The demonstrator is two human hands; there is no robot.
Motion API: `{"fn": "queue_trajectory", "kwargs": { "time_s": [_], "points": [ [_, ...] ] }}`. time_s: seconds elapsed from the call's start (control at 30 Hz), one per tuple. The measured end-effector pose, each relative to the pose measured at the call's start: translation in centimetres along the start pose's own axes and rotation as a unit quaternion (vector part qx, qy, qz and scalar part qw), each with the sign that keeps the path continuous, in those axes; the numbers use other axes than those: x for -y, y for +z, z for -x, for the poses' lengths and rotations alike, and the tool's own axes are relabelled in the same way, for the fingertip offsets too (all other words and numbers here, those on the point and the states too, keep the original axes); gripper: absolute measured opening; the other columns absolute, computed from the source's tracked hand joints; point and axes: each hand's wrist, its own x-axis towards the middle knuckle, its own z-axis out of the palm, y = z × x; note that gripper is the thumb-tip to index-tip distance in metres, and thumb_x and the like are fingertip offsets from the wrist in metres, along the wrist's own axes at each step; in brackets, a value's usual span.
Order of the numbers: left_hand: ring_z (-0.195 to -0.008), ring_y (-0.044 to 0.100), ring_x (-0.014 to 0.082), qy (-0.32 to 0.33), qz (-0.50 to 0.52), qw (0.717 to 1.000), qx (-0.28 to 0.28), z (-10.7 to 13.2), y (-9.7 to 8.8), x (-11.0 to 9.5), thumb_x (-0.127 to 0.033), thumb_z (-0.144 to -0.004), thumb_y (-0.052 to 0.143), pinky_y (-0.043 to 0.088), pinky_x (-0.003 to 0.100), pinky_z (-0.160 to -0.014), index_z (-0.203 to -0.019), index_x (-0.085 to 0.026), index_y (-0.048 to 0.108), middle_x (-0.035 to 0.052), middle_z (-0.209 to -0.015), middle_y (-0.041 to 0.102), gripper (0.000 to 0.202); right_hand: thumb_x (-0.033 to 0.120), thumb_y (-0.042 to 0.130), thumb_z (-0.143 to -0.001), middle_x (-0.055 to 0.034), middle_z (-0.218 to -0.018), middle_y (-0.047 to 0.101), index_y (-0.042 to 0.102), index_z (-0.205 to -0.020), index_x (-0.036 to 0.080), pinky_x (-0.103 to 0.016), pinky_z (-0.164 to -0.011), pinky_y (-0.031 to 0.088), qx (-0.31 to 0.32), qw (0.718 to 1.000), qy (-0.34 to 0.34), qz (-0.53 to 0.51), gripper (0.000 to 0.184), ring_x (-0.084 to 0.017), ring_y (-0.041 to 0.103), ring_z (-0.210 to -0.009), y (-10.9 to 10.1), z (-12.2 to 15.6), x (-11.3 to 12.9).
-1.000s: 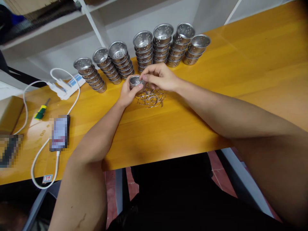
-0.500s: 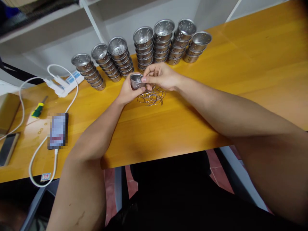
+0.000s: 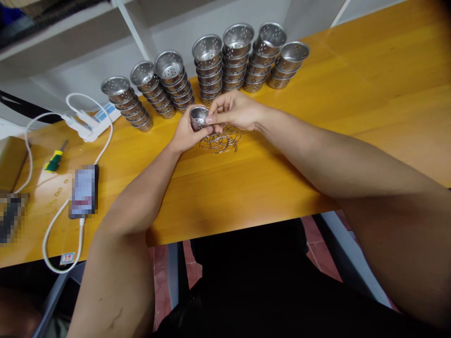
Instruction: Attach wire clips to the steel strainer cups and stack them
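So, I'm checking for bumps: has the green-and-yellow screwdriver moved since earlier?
No, the screwdriver lies unshifted relative to the white, rectangular power strip.

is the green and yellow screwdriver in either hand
No, the screwdriver lies on the table; the left hand holds a metal cup, with the right hand at its rim.

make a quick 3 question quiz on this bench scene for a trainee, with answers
1. What does the left hand hold?
a) a spoon
b) a perforated metal cup
c) a cable

2. True or false: in the picture, the green-and-yellow screwdriver lies to the left of the curved wires.

3. How many cup stacks stand along the far side of the table?

Key: 1. b; 2. true; 3. seven.
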Motion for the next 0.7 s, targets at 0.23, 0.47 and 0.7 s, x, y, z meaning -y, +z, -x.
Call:
{"fn": "queue_trajectory", "kwargs": {
  "time_s": [0.23,0.47,0.7],
  "points": [
    [-0.143,0.086,0.0381,0.019,0.014,1.000,0.004,0.2,0.3,0.5,-0.107,-0.091,0.093,0.067,0.068,-0.139,-0.160,-0.032,0.069,0.0092,-0.143,0.083,0.104,0.077,0.125,-0.090,-0.0037,-0.081,0.078,0.082,-0.101,0.021,-0.032,-0.068,0.067,0.026,0.999,-0.013,0.017,0.072,-0.017,0.071,-0.072,-0.5,-0.1,-0.2],
    [-0.149,0.082,0.0359,0.008,0.022,0.999,-0.044,0.0,0.3,2.0,-0.103,-0.095,0.094,0.063,0.060,-0.141,-0.169,-0.035,0.061,0.0110,-0.157,0.079,0.106,0.098,0.120,-0.079,-0.0054,-0.112,0.086,0.087,-0.121,0.029,-0.038,-0.085,0.073,-0.100,0.965,-0.160,0.182,0.087,-0.022,0.073,-0.094,-1.5,-1.2,-1.2],
    [-0.144,0.085,0.0336,0.034,0.013,0.998,-0.055,-0.1,0.2,1.6,-0.101,-0.097,0.094,0.068,0.057,-0.136,-0.170,-0.034,0.059,0.0112,-0.157,0.080,0.105,0.103,0.085,-0.111,-0.0148,-0.141,0.086,0.094,-0.123,0.034,-0.066,-0.131,0.072,-0.087,0.929,-0.182,0.311,0.070,-0.042,0.078,-0.141,-1.1,0.1,-0.8]
  ]
}}
